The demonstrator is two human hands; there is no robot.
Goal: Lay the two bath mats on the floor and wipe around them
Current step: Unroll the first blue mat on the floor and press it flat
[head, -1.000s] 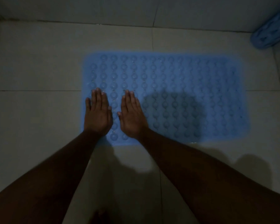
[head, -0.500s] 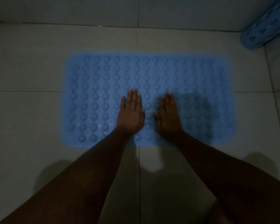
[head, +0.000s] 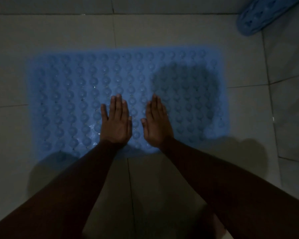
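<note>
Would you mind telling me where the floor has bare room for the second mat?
Bare tile lies left of the flat mat, between its far edge and the wall, and near its front edge beside the arms. The right corner is crowded by the rolled mat.

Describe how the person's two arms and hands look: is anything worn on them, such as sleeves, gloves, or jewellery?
Both forearms are bare as far as the frame shows; no sleeves are visible. The left hand and the right hand wear no gloves. No ring, watch or bracelet can be seen, though the dim light could hide a thin one. The fingernails look short and unpainted.
</note>
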